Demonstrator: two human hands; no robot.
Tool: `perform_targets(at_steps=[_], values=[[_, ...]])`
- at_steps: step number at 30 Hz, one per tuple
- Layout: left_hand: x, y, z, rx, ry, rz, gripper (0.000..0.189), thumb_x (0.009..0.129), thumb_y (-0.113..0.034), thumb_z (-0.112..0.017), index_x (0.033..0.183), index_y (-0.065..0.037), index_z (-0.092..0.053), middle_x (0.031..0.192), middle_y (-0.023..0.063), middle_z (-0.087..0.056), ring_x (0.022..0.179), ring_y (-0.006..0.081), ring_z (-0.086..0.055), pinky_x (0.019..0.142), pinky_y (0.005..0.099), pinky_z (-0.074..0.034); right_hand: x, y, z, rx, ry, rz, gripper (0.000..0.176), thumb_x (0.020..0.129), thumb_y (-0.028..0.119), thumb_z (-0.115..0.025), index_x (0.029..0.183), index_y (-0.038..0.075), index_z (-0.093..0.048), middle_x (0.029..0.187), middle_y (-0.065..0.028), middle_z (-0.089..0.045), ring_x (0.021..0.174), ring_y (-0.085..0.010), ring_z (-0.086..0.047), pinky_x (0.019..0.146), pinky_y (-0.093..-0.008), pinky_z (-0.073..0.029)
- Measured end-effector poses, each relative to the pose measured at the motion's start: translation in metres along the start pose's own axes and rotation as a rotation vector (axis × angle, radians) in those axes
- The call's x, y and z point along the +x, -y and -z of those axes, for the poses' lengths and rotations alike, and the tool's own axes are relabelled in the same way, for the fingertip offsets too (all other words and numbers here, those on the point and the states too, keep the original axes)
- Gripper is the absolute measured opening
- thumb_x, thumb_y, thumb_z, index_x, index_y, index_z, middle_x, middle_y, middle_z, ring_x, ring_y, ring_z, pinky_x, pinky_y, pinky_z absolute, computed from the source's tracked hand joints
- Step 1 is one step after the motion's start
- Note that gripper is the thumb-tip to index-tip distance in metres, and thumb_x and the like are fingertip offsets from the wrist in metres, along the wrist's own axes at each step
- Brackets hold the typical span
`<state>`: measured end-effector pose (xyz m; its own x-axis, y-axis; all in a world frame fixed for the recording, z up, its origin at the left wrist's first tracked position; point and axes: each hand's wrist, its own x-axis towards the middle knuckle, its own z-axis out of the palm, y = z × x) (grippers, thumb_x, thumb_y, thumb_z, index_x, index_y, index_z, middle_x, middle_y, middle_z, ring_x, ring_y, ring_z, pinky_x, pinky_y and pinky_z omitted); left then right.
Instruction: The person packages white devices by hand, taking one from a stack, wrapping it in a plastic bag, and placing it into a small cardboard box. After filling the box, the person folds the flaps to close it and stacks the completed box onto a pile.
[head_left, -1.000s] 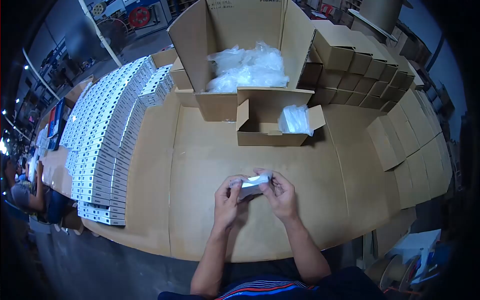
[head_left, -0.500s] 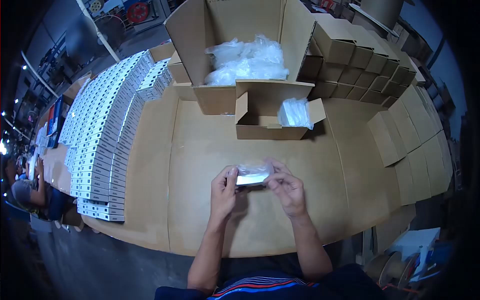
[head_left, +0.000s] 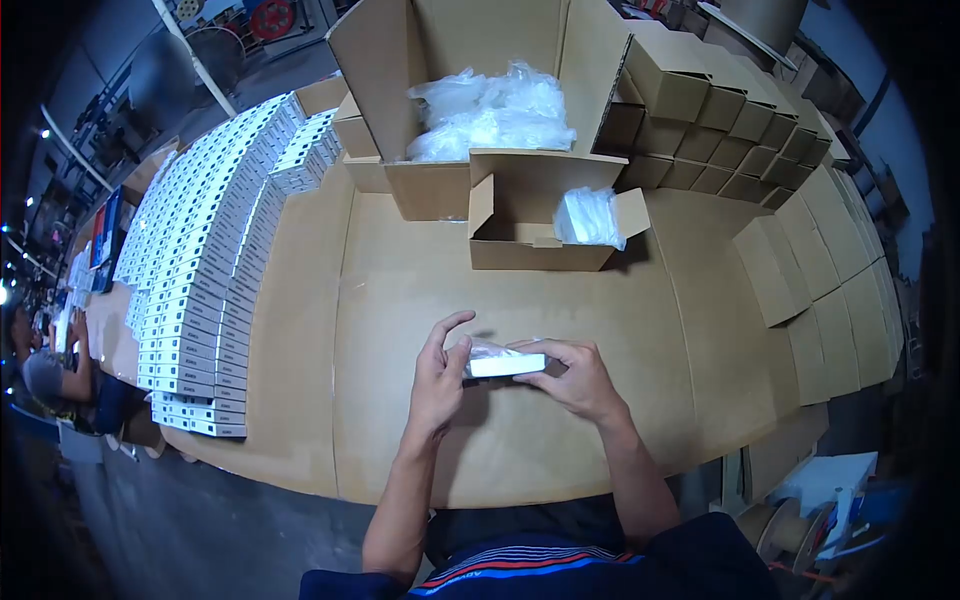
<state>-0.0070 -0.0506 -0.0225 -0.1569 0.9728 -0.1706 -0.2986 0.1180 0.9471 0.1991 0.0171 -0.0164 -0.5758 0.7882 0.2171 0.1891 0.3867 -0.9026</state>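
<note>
Over the cardboard-covered table, a small white box [head_left: 506,366] in a clear plastic bag is held level in front of me. My right hand [head_left: 578,378] grips its right end between thumb and fingers. At the left end, my left hand [head_left: 440,375] has its thumb against the plastic, its index finger raised and apart; its lower fingers are mostly hidden. Beyond my hands stands an open small carton [head_left: 545,257], where a plastic-wrapped box [head_left: 588,217] leans at the right end. Behind it, a large open carton [head_left: 430,192] holds clear plastic bags [head_left: 490,115].
Stacked white boxes [head_left: 195,290] cover the left side of the table [head_left: 400,440]. Brown cartons [head_left: 700,110] are piled at the back right, with more cartons [head_left: 840,300] along the right edge. Another person [head_left: 70,375] sits at the far left.
The white box has turned so that its white side shows more clearly. My right fingers have closed around its right end, while my left index finger has lifted away from it.
</note>
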Motion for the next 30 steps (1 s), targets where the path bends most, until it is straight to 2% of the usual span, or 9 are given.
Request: perform_targets(at_steps=[3,6,7,10,12,14,19,25,30], values=[[-0.009,-0.019,-0.008,0.004,-0.01,-0.114,0.045,0.106,-0.015,-0.058,0.15,-0.008,-0.049,0.132,0.0136,-0.062,0.103,0.0146,-0.067,0.074,0.0269,-0.058,-0.004,0.015,0.009,0.013,0.008,-0.242,0.036,0.08,0.007,-0.086,0.114,0.004,-0.077,0.113,-0.0119,-0.078,0.107,-0.0268,-0.074,0.095,-0.0356,-0.057],[-0.019,-0.034,-0.01,0.597,0.083,-0.454,0.053,0.095,-0.009,-0.071,0.146,-0.011,-0.055,0.152,0.0142,-0.048,0.118,0.0211,-0.062,0.078,0.0312,-0.058,-0.002,0.012,0.012,-0.083,-0.053,0.078,0.036,0.077,0.002,-0.085,0.112,0.003,-0.078,0.125,-0.0137,-0.074,0.128,-0.0302,-0.064,0.108,-0.0425,-0.049],[-0.026,-0.05,-0.018,0.635,0.069,-0.422,0.054,0.082,-0.009,-0.083,0.134,-0.012,-0.068,0.143,0.0131,-0.059,0.123,0.0278,-0.06,0.09,0.0392,-0.055,-0.002,0.014,0.013,-0.095,-0.042,0.087,0.036,0.076,0.003,-0.085,0.112,0.004,-0.078,0.129,-0.0133,-0.072,0.133,-0.0313,-0.059,0.11,-0.0437,-0.047],[-0.022,-0.037,-0.007,0.98,0.117,-0.613,0.044,0.079,-0.013,-0.086,0.122,-0.012,-0.075,0.127,0.0128,-0.069,0.122,0.0309,-0.059,0.1,0.044,-0.048,0.0,0.02,0.016,-0.113,0.001,0.133,0.037,0.074,0.005,-0.086,0.11,0.006,-0.079,0.138,-0.0122,-0.067,0.143,-0.035,-0.05,0.115,-0.0469,-0.043],[-0.024,-0.03,-0.004,0.907,0.071,-0.562,0.036,0.078,-0.017,-0.086,0.112,-0.012,-0.079,0.115,0.0076,-0.074,0.118,0.0306,-0.06,0.106,0.0453,-0.044,0.0,0.02,0.021,-0.106,0.038,0.172,0.035,0.075,0.007,-0.086,0.109,0.006,-0.078,0.141,-0.0115,-0.065,0.143,-0.0378,-0.048,0.114,-0.0484,-0.044],[-0.024,-0.027,-0.004,0.916,0.039,-0.528,0.033,0.079,-0.018,-0.086,0.111,-0.012,-0.079,0.114,0.0049,-0.074,0.117,0.03,-0.061,0.104,0.0458,-0.044,-0.001,0.022,0.031,-0.118,0.052,0.173,0.038,0.074,0.006,-0.086,0.111,0.006,-0.077,0.136,-0.0099,-0.068,0.137,-0.0344,-0.054,0.111,-0.0448,-0.047],[-0.013,-0.033,-0.011,0.942,0.133,-0.577,0.03,0.081,-0.027,-0.085,0.108,-0.015,-0.079,0.103,0.0025,-0.075,0.114,0.0265,-0.063,0.124,0.0691,-0.013,-0.001,0.035,0.047,-0.227,0.139,0.209,0.035,0.078,0.006,-0.084,0.111,0.006,-0.073,0.114,-0.0084,-0.071,0.109,-0.0301,-0.063,0.096,-0.0423,-0.054],[0.014,-0.04,-0.025,0.931,0.106,-0.598,0.044,0.08,-0.026,-0.087,0.12,-0.012,-0.073,0.117,0.0059,-0.074,0.122,0.029,-0.062,0.124,0.0669,-0.017,0.017,0.04,0.082,-0.446,0.217,0.405,0.022,0.081,0.003,-0.08,0.099,0.004,-0.067,0.091,-0.0112,-0.064,0.077,-0.0324,-0.066,0.068,-0.0395,-0.057],[0.053,-0.046,-0.044,1.003,-0.239,-0.565,0.056,0.091,-0.019,-0.077,0.143,-0.014,-0.058,0.152,0.0196,-0.046,0.132,0.0417,-0.054,0.116,0.0547,-0.04,0.056,0.032,0.099,-0.204,-0.383,0.308,0.021,0.086,0.002,-0.08,0.102,0.001,-0.067,0.089,-0.011,-0.062,0.069,-0.0211,-0.067,0.052,-0.0322,-0.057]])
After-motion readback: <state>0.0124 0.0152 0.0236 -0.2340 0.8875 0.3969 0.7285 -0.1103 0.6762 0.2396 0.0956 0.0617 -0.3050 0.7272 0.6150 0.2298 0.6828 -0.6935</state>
